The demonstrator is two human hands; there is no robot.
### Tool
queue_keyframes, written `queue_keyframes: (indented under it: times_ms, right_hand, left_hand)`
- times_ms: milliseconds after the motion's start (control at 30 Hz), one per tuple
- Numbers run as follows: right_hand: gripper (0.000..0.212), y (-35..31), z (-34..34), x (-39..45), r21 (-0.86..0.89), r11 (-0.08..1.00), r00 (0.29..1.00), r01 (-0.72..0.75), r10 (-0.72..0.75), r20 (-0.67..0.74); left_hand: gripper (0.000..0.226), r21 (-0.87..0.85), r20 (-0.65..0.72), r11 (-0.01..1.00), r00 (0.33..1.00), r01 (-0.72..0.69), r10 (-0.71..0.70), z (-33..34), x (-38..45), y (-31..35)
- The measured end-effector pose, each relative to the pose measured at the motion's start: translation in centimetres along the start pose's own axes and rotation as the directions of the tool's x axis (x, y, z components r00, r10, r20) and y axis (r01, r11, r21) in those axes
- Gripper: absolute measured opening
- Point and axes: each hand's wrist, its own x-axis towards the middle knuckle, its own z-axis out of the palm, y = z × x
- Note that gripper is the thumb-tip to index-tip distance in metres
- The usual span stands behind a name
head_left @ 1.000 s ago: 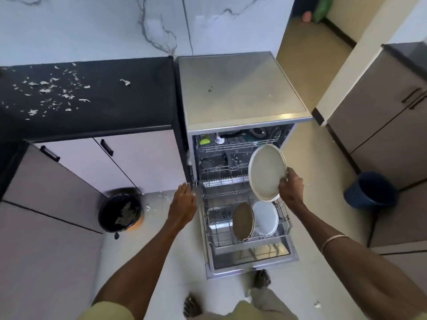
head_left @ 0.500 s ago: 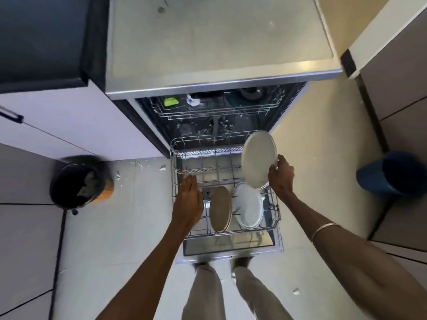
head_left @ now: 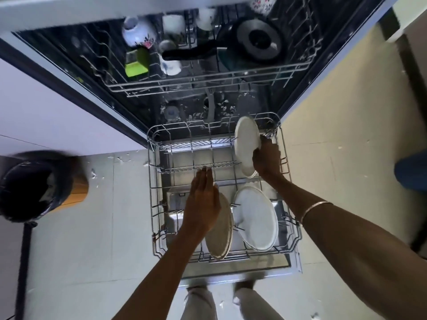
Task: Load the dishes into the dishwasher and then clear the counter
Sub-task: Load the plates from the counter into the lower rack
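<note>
The dishwasher's lower rack is pulled out over the open door. My right hand grips a white plate by its edge, holding it upright over the rack's back right part. My left hand hovers flat with straight fingers over the rack's middle, just above a beige plate that stands on edge. A second white plate leans in the tines to its right. The upper rack holds cups, a green item and a black pan.
A dark bin with a wooden-coloured side stands on the tiled floor to the left, with scraps scattered near it. A blue bucket is at the right edge. My feet are just below the open door.
My view has dropped closer to the rack. My right hand has lowered the white plate toward the rack's back right. My left hand has shifted right over the beige plate.
</note>
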Motion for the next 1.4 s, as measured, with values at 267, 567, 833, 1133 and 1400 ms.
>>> queue_keyframes:
  times_ms: [267, 567, 833, 1133, 1400]
  right_hand:
    - [0.036, 2.3, 1.7, 1.2, 0.063, 0.995, 0.996, -0.083, 0.083, 0.010]
    - [0.069, 2.8, 0.1, -1.2, 0.096, 0.992, 0.995, -0.085, 0.080, 0.058]
    - [0.060, 0.0, -8.5, -9.3, -0.023, 0.999, 0.990, 0.028, -0.025, 0.141]
    - [0.047, -8.2, -18.8, -18.8, -0.150, 0.951, 0.950, 0.272, -0.241, 0.199]
    - [0.057, -15.8, -24.5, -23.6, -0.240, 0.858, 0.871, 0.454, -0.371, 0.321]
  left_hand:
    - [0.054, -0.011, 0.052, 0.999, 0.997, 0.053, -0.053, 2.0, -0.5, -0.9]
    - [0.053, 0.032, 0.008, 0.999, 1.000, 0.029, -0.029, -2.8, -1.7, -0.4]
    - [0.075, 0.003, -0.076, 0.999, 0.997, 0.034, -0.034, -10.7, -6.4, 2.6]
    - [0.055, 0.014, -0.063, 0.997, 0.996, 0.071, -0.070, -21.5, -13.5, 7.9]
    - [0.054, 0.035, -0.161, 0.988, 0.976, 0.154, -0.146, -29.6, -19.7, 8.6]
